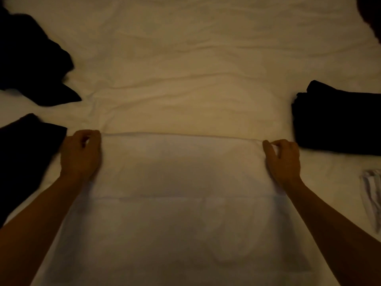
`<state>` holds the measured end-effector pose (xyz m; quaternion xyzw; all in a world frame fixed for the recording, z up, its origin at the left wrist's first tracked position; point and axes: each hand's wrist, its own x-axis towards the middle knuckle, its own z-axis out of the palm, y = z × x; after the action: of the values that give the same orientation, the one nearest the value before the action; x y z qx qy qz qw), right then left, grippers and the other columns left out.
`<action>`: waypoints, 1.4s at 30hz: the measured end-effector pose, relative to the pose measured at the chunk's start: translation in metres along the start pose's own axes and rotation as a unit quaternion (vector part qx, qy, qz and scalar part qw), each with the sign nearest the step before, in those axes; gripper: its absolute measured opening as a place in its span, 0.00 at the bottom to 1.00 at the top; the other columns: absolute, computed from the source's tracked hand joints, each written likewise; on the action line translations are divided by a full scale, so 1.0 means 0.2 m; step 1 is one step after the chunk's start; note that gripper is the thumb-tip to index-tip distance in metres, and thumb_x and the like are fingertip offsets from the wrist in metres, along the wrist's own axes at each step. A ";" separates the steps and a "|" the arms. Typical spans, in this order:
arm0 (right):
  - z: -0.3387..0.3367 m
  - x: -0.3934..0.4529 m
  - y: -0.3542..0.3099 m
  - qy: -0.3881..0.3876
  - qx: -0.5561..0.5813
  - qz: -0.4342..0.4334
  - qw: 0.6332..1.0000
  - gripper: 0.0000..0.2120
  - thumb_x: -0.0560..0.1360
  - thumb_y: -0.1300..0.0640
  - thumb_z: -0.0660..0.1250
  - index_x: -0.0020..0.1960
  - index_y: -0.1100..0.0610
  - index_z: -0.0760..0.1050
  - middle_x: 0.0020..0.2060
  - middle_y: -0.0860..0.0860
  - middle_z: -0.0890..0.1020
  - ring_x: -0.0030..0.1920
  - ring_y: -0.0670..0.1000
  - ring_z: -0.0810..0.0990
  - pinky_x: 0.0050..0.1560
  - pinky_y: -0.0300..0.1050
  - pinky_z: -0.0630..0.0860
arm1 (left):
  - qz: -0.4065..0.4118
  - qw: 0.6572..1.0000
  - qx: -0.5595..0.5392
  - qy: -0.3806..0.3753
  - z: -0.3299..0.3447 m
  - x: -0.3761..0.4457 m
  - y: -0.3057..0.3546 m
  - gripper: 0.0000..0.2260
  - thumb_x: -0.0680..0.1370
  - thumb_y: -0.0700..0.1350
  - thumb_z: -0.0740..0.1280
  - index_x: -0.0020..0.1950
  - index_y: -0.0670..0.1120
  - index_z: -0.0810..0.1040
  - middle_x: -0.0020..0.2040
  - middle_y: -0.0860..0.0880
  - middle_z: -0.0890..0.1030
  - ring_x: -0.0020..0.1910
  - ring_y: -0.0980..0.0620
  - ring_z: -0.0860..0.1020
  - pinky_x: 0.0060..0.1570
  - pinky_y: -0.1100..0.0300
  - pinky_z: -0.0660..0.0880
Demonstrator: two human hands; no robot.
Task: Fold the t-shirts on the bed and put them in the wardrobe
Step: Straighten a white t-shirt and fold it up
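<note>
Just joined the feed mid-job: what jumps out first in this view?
Two hands, left hand and right hand, pinch the far fold line of a white t-shirt spread in the centre of the bed. A folded stack of dark shirts sits at the right, and loose dark garments lie at the left.

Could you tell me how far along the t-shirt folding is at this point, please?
Done: a folded dark stack sits on the bed to the right. In hand: the left hand and right hand each pinch a far corner of the white t-shirt, mid-fold. Left: loose dark garments on the left look unfolded, a striped item lies at the right edge, and no wardrobe is in view.
</note>
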<state>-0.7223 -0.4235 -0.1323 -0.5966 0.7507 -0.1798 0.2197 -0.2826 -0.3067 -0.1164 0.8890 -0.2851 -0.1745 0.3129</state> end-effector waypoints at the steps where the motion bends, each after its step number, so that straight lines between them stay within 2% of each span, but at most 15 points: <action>1: 0.00 0.01 0.01 -0.020 -0.007 -0.007 1.000 0.19 0.80 0.44 0.61 0.59 0.60 0.74 0.61 0.59 0.73 0.58 0.60 0.75 0.58 0.49 0.69 | 0.006 1.000 0.015 -0.014 0.00 0.00 -0.01 0.16 0.81 0.54 0.63 0.61 0.44 0.78 0.60 0.39 0.78 0.58 0.38 0.76 0.59 0.47 0.71; 6: -0.01 0.01 0.02 -0.009 -0.015 -0.052 0.999 0.18 0.80 0.46 0.63 0.54 0.63 0.74 0.52 0.60 0.76 0.55 0.60 0.74 0.55 0.49 0.69 | -0.004 0.999 0.030 -0.028 -0.01 0.00 -0.03 0.14 0.79 0.56 0.65 0.55 0.46 0.75 0.49 0.41 0.78 0.47 0.42 0.76 0.49 0.51 0.71; 10: -0.06 0.01 -0.02 -0.033 0.090 -0.011 0.995 0.16 0.78 0.46 0.66 0.52 0.60 0.71 0.38 0.50 0.74 0.38 0.49 0.73 0.46 0.43 0.66 | -0.023 0.997 -0.009 -0.075 -0.03 0.04 -0.03 0.17 0.78 0.60 0.66 0.60 0.49 0.74 0.49 0.43 0.77 0.50 0.40 0.77 0.52 0.48 0.74; 12: -0.08 0.04 0.00 -0.035 0.111 -0.014 0.993 0.16 0.78 0.47 0.68 0.54 0.59 0.71 0.40 0.49 0.74 0.38 0.45 0.72 0.47 0.43 0.66 | -0.010 0.996 -0.002 -0.094 -0.04 0.05 -0.04 0.16 0.79 0.59 0.64 0.59 0.49 0.77 0.51 0.45 0.78 0.53 0.41 0.77 0.56 0.49 0.73; 14: -0.09 0.05 0.00 -0.022 0.121 -0.017 0.992 0.14 0.78 0.48 0.68 0.53 0.58 0.70 0.40 0.47 0.74 0.38 0.44 0.72 0.47 0.43 0.67 | 0.003 0.996 -0.031 -0.087 -0.04 0.05 -0.02 0.12 0.81 0.57 0.62 0.52 0.49 0.78 0.48 0.46 0.78 0.51 0.45 0.76 0.54 0.52 0.72; 16: -0.09 0.06 -0.01 0.013 0.127 -0.018 0.992 0.14 0.79 0.48 0.67 0.53 0.58 0.69 0.41 0.49 0.74 0.40 0.48 0.72 0.48 0.43 0.67 | 0.004 0.994 -0.084 -0.064 -0.03 0.05 0.01 0.10 0.82 0.54 0.62 0.43 0.53 0.75 0.42 0.48 0.76 0.48 0.48 0.74 0.50 0.56 0.70; 18: -0.07 0.07 -0.02 0.038 0.121 -0.022 0.992 0.15 0.79 0.47 0.65 0.54 0.59 0.69 0.44 0.52 0.75 0.45 0.52 0.74 0.49 0.45 0.68 | 0.004 0.994 -0.102 -0.042 -0.02 0.07 0.05 0.11 0.83 0.53 0.61 0.41 0.54 0.72 0.44 0.47 0.77 0.49 0.48 0.74 0.51 0.57 0.70; 21: -0.01 0.10 -0.01 0.023 0.065 -0.023 0.997 0.16 0.80 0.47 0.64 0.55 0.60 0.70 0.49 0.56 0.76 0.49 0.57 0.76 0.53 0.50 0.71 | 0.022 0.997 -0.068 -0.036 0.02 0.11 0.02 0.09 0.82 0.54 0.61 0.50 0.51 0.75 0.50 0.42 0.78 0.54 0.42 0.77 0.55 0.51 0.72; 24: 0.01 0.09 -0.03 0.048 -0.031 -0.024 0.998 0.19 0.81 0.46 0.61 0.60 0.61 0.71 0.57 0.62 0.75 0.55 0.63 0.75 0.56 0.54 0.71 | -0.015 0.998 -0.028 -0.047 0.03 0.10 0.02 0.19 0.79 0.61 0.60 0.60 0.49 0.76 0.60 0.40 0.78 0.60 0.38 0.76 0.62 0.49 0.71; 26: 0.02 0.05 -0.09 0.133 -0.120 -0.085 0.980 0.21 0.80 0.47 0.60 0.63 0.63 0.71 0.59 0.65 0.73 0.59 0.66 0.72 0.58 0.57 0.68 | 0.041 0.996 0.076 0.002 0.03 0.05 0.06 0.27 0.76 0.64 0.59 0.66 0.47 0.74 0.67 0.37 0.73 0.67 0.34 0.71 0.68 0.42 0.66; 28: 0.07 -0.03 -0.22 0.190 -0.116 -0.212 0.952 0.21 0.78 0.51 0.60 0.62 0.65 0.73 0.59 0.66 0.75 0.60 0.66 0.72 0.60 0.57 0.67 | 0.176 0.973 0.133 0.068 0.06 -0.11 0.14 0.27 0.78 0.57 0.60 0.71 0.42 0.70 0.73 0.35 0.67 0.73 0.34 0.63 0.70 0.42 0.59; 31: 0.30 -0.23 -0.45 0.150 -0.064 -0.367 0.916 0.20 0.78 0.56 0.60 0.65 0.65 0.75 0.63 0.64 0.77 0.64 0.62 0.72 0.63 0.55 0.68 | 0.380 0.918 0.111 0.016 0.26 -0.39 0.32 0.23 0.80 0.52 0.58 0.70 0.41 0.73 0.72 0.37 0.70 0.73 0.35 0.66 0.67 0.42 0.65; 33: 0.45 -0.35 -0.56 0.104 -0.057 -0.393 0.912 0.20 0.77 0.59 0.62 0.66 0.64 0.74 0.65 0.62 0.77 0.66 0.61 0.74 0.64 0.53 0.70 | 0.460 0.872 0.164 -0.024 0.43 -0.50 0.38 0.21 0.80 0.48 0.60 0.72 0.43 0.72 0.75 0.40 0.67 0.76 0.37 0.62 0.69 0.43 0.63; 37: 0.55 -0.36 -0.55 0.059 -0.107 -0.330 0.936 0.21 0.79 0.54 0.58 0.67 0.65 0.74 0.66 0.63 0.76 0.66 0.61 0.76 0.65 0.55 0.72 | 0.427 0.875 0.219 -0.056 0.54 -0.49 0.31 0.22 0.82 0.51 0.55 0.73 0.44 0.72 0.75 0.41 0.69 0.77 0.39 0.61 0.72 0.45 0.58; 42: 0.36 -0.17 -0.19 0.060 -0.215 -0.255 0.941 0.31 0.83 0.42 0.48 0.68 0.65 0.73 0.66 0.62 0.76 0.67 0.61 0.74 0.70 0.56 0.62 | 0.339 0.893 0.294 0.010 0.33 -0.31 0.07 0.25 0.83 0.57 0.51 0.75 0.47 0.70 0.75 0.42 0.68 0.76 0.38 0.62 0.73 0.42 0.56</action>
<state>-0.6453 -0.3997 -0.1694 -0.7894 0.6058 -0.0991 -0.0125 -0.3689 -0.3077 -0.1489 0.7913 -0.6046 0.0433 0.0799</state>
